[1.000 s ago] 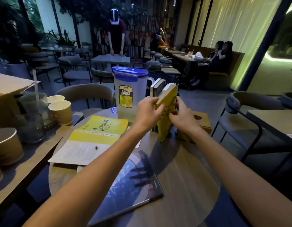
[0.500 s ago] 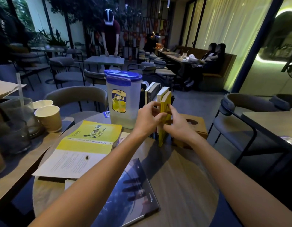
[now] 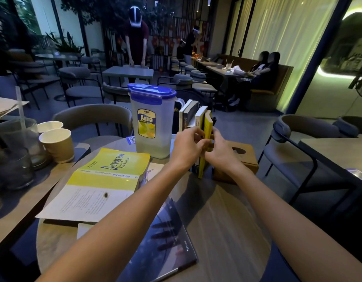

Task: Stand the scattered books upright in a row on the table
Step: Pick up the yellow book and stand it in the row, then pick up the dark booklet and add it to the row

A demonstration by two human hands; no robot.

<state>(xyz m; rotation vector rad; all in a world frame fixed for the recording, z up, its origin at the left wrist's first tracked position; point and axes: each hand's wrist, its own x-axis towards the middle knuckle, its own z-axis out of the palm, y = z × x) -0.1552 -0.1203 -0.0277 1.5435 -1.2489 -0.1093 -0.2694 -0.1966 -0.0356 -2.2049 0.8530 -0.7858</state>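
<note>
A thin yellow book (image 3: 207,127) stands upright at the near end of a short row of upright books (image 3: 189,116) at the far side of the round table (image 3: 226,216). My left hand (image 3: 187,148) grips its left face and my right hand (image 3: 221,151) its right face. An open yellow book (image 3: 107,176) lies face down at the table's left. A dark glossy book (image 3: 165,247) lies flat near the front edge, under my left forearm.
A clear water jug with a blue lid (image 3: 152,121) stands just left of the row. A wooden tissue box (image 3: 240,159) sits to its right. Paper cups (image 3: 57,142) and glasses (image 3: 17,139) are on the neighbouring table at left. Chairs surround the table; people are in the background.
The yellow book was turned from tilted, cover facing me, to upright and edge-on against the row. Both hands stayed on it.
</note>
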